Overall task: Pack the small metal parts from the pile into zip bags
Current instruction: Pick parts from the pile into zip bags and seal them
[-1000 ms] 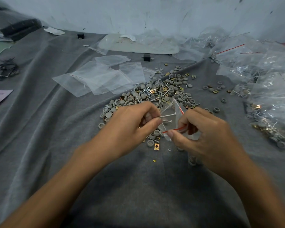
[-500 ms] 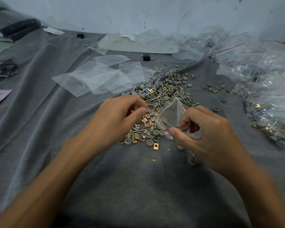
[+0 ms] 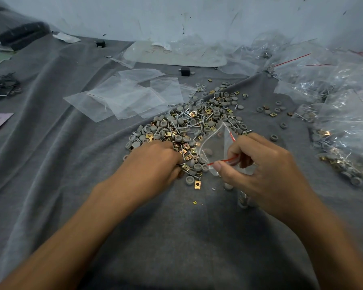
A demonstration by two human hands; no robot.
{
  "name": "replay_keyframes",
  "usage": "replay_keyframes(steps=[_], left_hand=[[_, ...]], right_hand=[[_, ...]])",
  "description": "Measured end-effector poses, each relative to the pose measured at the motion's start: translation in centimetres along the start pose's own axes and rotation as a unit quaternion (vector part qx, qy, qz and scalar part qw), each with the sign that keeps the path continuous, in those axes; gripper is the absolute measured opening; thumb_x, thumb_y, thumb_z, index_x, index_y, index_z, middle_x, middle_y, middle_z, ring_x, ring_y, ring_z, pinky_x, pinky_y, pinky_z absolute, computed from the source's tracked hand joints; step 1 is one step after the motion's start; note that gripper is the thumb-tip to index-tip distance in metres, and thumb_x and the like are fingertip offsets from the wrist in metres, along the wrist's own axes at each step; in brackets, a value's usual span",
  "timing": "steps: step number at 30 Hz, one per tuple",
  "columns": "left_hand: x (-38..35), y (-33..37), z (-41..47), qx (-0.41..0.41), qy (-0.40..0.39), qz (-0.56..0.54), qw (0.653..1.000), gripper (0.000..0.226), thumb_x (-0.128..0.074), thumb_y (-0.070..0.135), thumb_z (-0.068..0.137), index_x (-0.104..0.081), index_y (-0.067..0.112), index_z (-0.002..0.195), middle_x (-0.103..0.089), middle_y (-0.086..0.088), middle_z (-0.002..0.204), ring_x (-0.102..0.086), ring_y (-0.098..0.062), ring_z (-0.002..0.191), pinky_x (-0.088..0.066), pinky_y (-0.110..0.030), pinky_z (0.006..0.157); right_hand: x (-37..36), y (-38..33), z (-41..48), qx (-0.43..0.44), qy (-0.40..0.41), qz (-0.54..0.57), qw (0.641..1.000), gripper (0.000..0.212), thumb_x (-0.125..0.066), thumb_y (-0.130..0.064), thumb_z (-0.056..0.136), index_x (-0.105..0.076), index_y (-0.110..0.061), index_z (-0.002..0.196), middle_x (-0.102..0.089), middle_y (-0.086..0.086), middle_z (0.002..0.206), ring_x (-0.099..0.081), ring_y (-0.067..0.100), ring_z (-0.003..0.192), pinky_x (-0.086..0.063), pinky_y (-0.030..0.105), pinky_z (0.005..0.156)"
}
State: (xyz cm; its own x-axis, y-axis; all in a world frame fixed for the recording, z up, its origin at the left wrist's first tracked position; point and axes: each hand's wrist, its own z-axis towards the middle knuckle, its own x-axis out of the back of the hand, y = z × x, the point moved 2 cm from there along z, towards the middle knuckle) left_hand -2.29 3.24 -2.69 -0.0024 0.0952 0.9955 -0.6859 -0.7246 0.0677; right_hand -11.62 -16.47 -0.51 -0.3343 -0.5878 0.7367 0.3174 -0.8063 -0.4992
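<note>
So the right hand (image 3: 266,172) is pinching the zip bag (image 3: 215,143) by its red strip, mouth gaping open right beside the pile (image 3: 193,124) on the grey cloth (image 3: 71,164). The left hand (image 3: 153,162) is pressing into the pile's near edge (fingers tucked under, can't tell if they're gripping anything).

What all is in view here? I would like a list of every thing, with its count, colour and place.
pile: one; grey caps, gold nuts, silver screws mixed; centre of the cloth
zip bag: one; clear with a red strip; held open just right of the pile
empty bags: several; clear; flat, behind and left of the pile
filled bags: many; clear; heaped along the right side
loose parts: a few; grey and gold; between pile and filled bags
black blocks: two; black; far side of the cloth
cloth: one; grey; under everything
left hand: on the pile's near edge; whether it grips a part is hidden
right hand: pinches the zip bag's mouth
</note>
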Motion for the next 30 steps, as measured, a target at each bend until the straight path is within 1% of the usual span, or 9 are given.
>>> replay_keyframes(steps=[3,9,13,18,21,24,25,28,30], left_hand=[[0.2,0.5,0.0,-0.007,0.019,0.009,1.0,0.021,-0.049,0.033,0.101,-0.067,0.026,0.108,-0.06,0.007,0.105,-0.057,-0.016,0.104,-0.046,-0.032,0.082],[-0.7,0.5,-0.1,0.009,0.025,0.007,1.0,0.022,-0.039,0.034,0.105,-0.054,0.02,0.111,-0.055,0.002,0.109,-0.053,-0.019,0.102,-0.046,-0.036,0.088],[-0.1,-0.7,0.0,0.046,0.048,-0.073,0.995,0.01,-0.042,0.034,0.104,-0.048,0.026,0.105,-0.053,0.008,0.105,-0.05,-0.014,0.097,-0.038,-0.03,0.077],[1.3,-1.9,0.3,0.075,0.101,-0.239,0.963,0.008,-0.048,0.031,0.103,-0.05,0.031,0.096,-0.055,0.014,0.079,-0.051,0.001,0.069,-0.031,-0.018,0.058],[1.8,-2.5,0.2,0.072,0.117,-0.351,0.926,0.008,-0.049,0.032,0.103,-0.053,0.031,0.096,-0.056,0.009,0.075,-0.046,-0.003,0.062,-0.042,-0.03,0.059],[2.1,-2.8,0.2,0.076,0.1,-0.381,0.916,0.009,-0.048,0.032,0.102,-0.055,0.026,0.1,-0.058,-0.003,0.081,-0.047,-0.012,0.068,-0.046,-0.045,0.064],[2.1,-2.9,0.1,0.076,0.093,-0.393,0.912,0.01,-0.048,0.03,0.103,-0.055,0.023,0.101,-0.056,-0.004,0.081,-0.046,-0.012,0.068,-0.045,-0.044,0.063],[2.3,-2.8,0.2,0.077,0.082,-0.442,0.89,0.01,-0.049,0.023,0.104,-0.056,0.016,0.101,-0.049,0.001,0.075,-0.04,-0.007,0.061,-0.039,-0.025,0.053],[2.7,-2.7,0.1,0.083,0.08,-0.472,0.874,0.01,-0.05,0.02,0.104,-0.057,0.015,0.099,-0.048,0.002,0.075,-0.042,-0.006,0.062,-0.038,-0.017,0.052]], right_hand=[[0.0,-0.1,0.0,-0.001,-0.001,0.001,1.0,0.022,-0.065,-0.049,0.085,-0.049,-0.034,0.08,-0.049,-0.019,0.079,-0.052,0.002,0.076,-0.037,0.011,0.067],[-0.2,0.0,0.0,-0.001,-0.007,-0.006,1.0,0.023,-0.064,-0.05,0.086,-0.052,-0.031,0.079,-0.049,-0.019,0.08,-0.051,0.002,0.077,-0.037,0.01,0.067],[-0.2,0.0,0.0,0.003,-0.006,-0.011,1.0,0.023,-0.064,-0.049,0.086,-0.051,-0.032,0.08,-0.049,-0.02,0.08,-0.052,0.002,0.077,-0.037,0.01,0.067],[-0.1,0.0,0.0,0.006,-0.003,-0.007,1.0,0.023,-0.065,-0.05,0.086,-0.048,-0.035,0.08,-0.049,-0.019,0.08,-0.051,0.002,0.077,-0.037,0.011,0.067],[-0.1,0.0,0.0,0.003,-0.002,-0.001,1.0,0.023,-0.064,-0.05,0.086,-0.048,-0.035,0.079,-0.05,-0.018,0.079,-0.052,0.003,0.077,-0.037,0.011,0.067],[-0.1,-0.1,0.0,0.0,-0.004,-0.001,1.0,0.023,-0.064,-0.05,0.086,-0.048,-0.036,0.079,-0.05,-0.018,0.079,-0.052,0.003,0.077,-0.037,0.011,0.067],[-0.1,-0.1,0.0,0.0,-0.005,-0.002,1.0,0.022,-0.064,-0.05,0.086,-0.048,-0.036,0.079,-0.05,-0.018,0.079,-0.052,0.003,0.077,-0.037,0.012,0.066],[-0.1,-0.1,0.0,-0.003,-0.014,-0.005,1.0,0.022,-0.062,-0.051,0.086,-0.049,-0.035,0.08,-0.05,-0.019,0.08,-0.053,0.005,0.077,-0.036,0.014,0.064],[-0.1,-0.1,0.0,-0.006,-0.013,-0.005,1.0,0.022,-0.062,-0.052,0.086,-0.05,-0.034,0.08,-0.05,-0.018,0.079,-0.053,0.005,0.078,-0.036,0.014,0.065]])
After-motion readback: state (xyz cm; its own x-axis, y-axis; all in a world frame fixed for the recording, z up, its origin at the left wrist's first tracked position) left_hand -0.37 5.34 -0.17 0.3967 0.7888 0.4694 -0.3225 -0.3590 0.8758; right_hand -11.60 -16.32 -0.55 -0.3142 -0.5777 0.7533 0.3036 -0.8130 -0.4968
